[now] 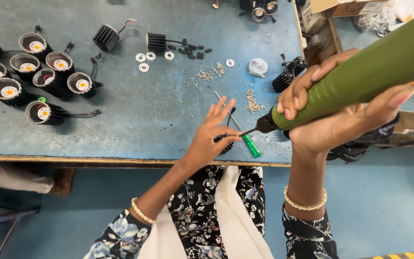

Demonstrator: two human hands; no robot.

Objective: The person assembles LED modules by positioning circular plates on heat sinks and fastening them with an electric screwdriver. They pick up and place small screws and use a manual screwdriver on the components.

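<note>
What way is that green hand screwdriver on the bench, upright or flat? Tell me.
Flat: the green hand screwdriver lies on the bench, shaft pointing away.

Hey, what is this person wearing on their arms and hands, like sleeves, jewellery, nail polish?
Both forearms are bare below short black sleeves printed with white and pale blue flowers. Each wrist carries a thin gold beaded bangle: one by the left hand, one by the right hand. The right hand's fingernails are painted pink. No gloves or rings show.
</note>
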